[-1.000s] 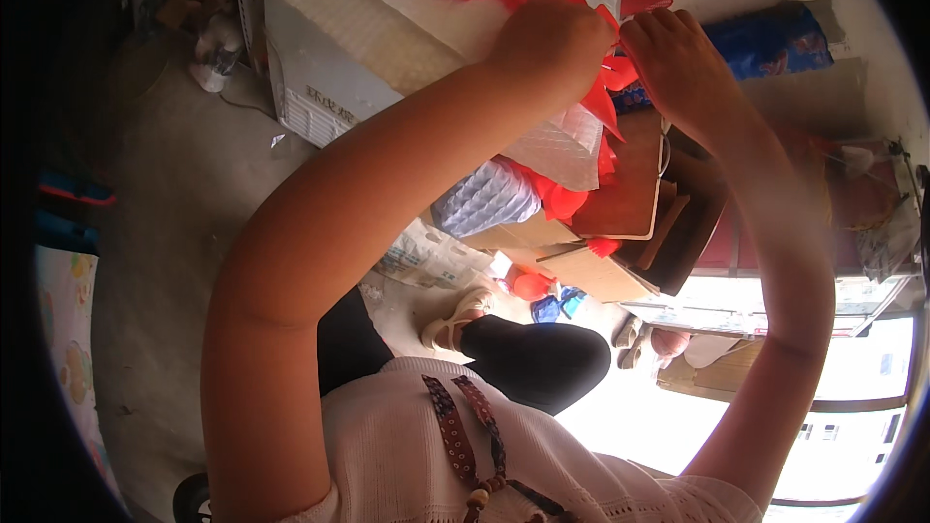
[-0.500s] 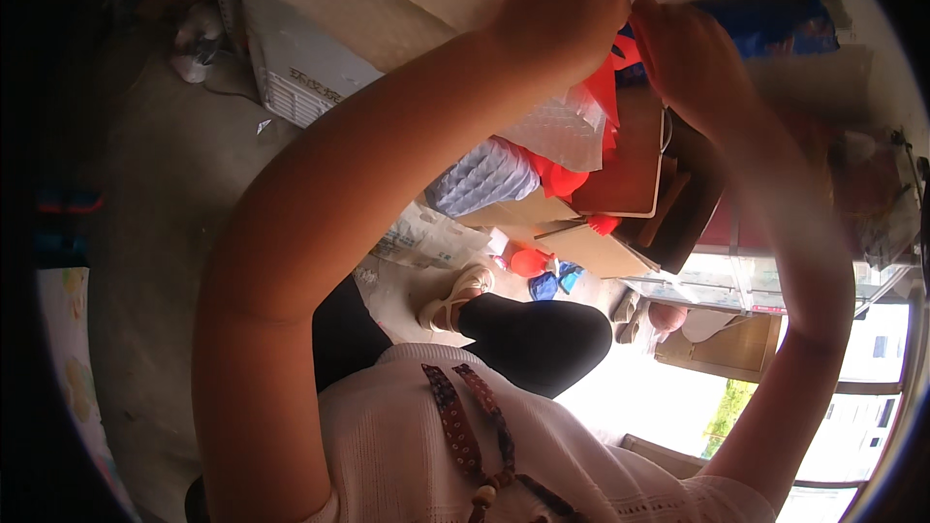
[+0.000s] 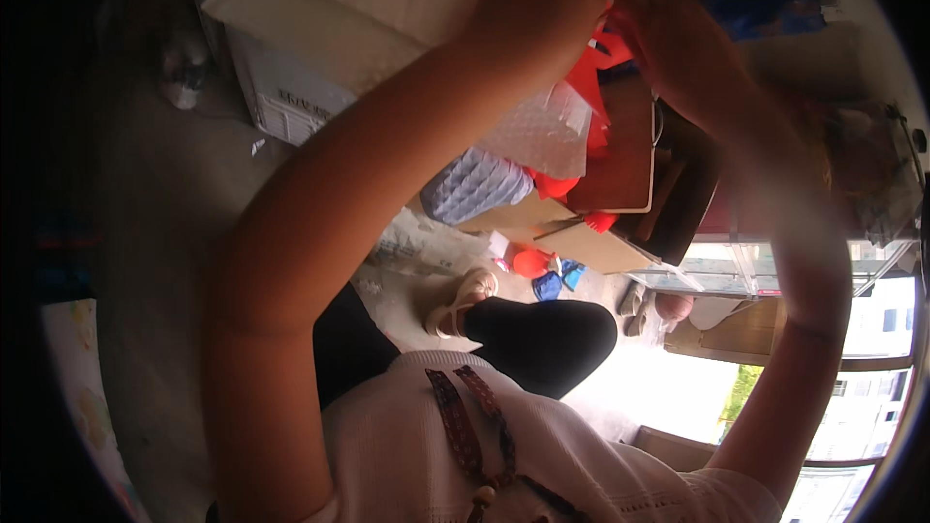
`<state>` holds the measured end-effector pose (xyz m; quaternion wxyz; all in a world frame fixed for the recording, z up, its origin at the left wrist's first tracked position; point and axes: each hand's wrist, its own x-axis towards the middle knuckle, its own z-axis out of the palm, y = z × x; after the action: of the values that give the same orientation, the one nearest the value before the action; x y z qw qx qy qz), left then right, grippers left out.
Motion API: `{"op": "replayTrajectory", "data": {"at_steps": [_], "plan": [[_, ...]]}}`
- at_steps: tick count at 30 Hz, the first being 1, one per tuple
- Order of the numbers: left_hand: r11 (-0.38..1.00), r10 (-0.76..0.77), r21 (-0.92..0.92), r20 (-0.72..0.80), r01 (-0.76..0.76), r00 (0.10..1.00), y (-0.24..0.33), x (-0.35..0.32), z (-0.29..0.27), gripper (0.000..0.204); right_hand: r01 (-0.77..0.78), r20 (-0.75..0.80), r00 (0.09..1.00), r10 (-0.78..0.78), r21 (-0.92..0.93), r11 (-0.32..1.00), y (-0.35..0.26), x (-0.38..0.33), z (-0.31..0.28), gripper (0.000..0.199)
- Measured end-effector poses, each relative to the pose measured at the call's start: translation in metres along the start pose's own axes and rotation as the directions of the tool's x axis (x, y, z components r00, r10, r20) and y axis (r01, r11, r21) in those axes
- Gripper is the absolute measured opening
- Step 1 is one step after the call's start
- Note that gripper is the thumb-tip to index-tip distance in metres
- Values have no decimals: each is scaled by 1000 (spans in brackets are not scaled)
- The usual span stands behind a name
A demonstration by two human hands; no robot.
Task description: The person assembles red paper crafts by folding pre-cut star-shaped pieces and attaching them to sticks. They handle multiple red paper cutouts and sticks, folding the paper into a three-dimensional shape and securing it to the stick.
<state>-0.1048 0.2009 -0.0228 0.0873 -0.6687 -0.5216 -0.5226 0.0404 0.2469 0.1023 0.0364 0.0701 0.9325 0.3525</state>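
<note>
Both my hands are raised at the top of the head view, close together with their fingertips nearly meeting. Thin red plastic, which looks like a bag [image 3: 585,87], runs behind and between them. My left hand [image 3: 544,8] is closed on the red plastic, its fingers turned mostly away. My right hand [image 3: 668,44] is closed with a pinch of the same red plastic at its fingertips. Pale padded wrapping [image 3: 325,10] lies behind my left forearm. A piece of bubble wrap [image 3: 552,131] hangs below my left hand.
A white box-like appliance [image 3: 291,102] stands at the left. Below the hands are a grey quilted item [image 3: 477,184], a brown board [image 3: 620,160] and cardboard [image 3: 605,242]. Small red and blue items [image 3: 547,285] lie on the floor near my foot. A blue package [image 3: 765,5] is at upper right.
The view has shifted slightly, and my hands and the red plastic sit a little further left in the picture. Both hands keep their hold, close together.
</note>
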Motion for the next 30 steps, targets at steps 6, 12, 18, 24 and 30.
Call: {"op": "replayTrajectory", "data": {"at_steps": [6,12,18,24,30], "plan": [[960,-190,-209,0,185,982,12,3,-29,21,-468,-187,825,533,302,830,10,-30,-39,25],[699,-385,-664,-40,264,922,21,20,-93,24,-596,-267,544,796,545,590,-2,-130,3,20],[668,-361,-707,-34,232,932,23,14,-147,32,-695,-24,326,945,671,257,-89,-236,68,11],[745,-419,-583,-30,325,907,49,7,-155,26,-728,238,287,928,684,49,-186,-310,140,11],[733,-430,-530,126,427,894,60,-15,-156,23,-646,-138,694,707,313,696,-195,-282,149,25]]}}
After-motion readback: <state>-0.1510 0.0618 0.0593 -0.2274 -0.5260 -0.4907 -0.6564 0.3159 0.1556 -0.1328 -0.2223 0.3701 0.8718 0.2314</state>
